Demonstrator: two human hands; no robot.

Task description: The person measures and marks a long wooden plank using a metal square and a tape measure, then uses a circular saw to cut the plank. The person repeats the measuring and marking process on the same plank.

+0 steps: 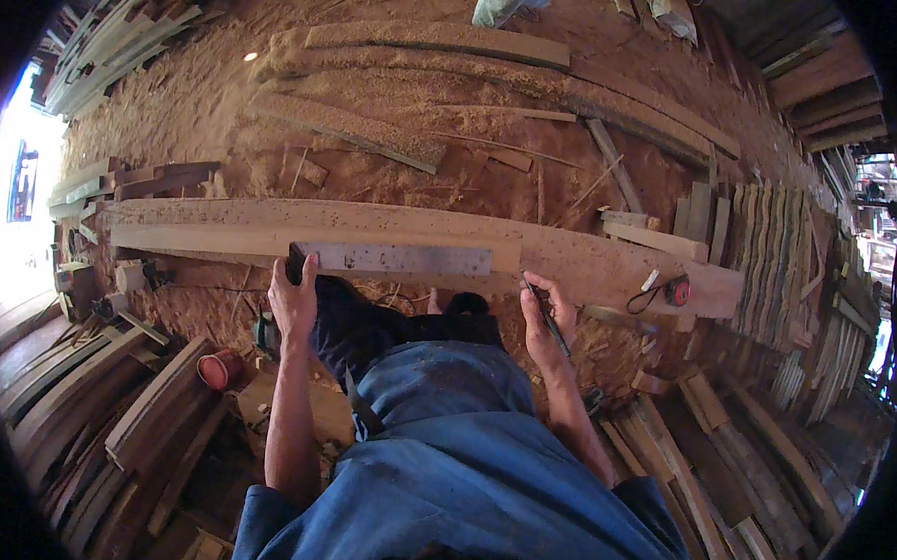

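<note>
A long wooden plank (609, 267) lies crosswise in front of me, with a narrower board (200, 239) on it along the near side. On that board rests a try square (399, 259), its metal blade pointing right. My left hand (295, 298) is closed on the square's dark stock at the blade's left end. A slim dark pencil (555, 327) is gripped in my right hand (545, 314). Its tip meets the wood near the narrower board's right end; whether it touches cannot be made out.
A red tape measure (677, 290) with a dark loop sits on the plank's right end. Sawdust-covered planks (439, 43) lie on the ground beyond. Stacked boards (73, 404) stand at left, more (771, 234) at right. A red can (219, 370) is near my left forearm.
</note>
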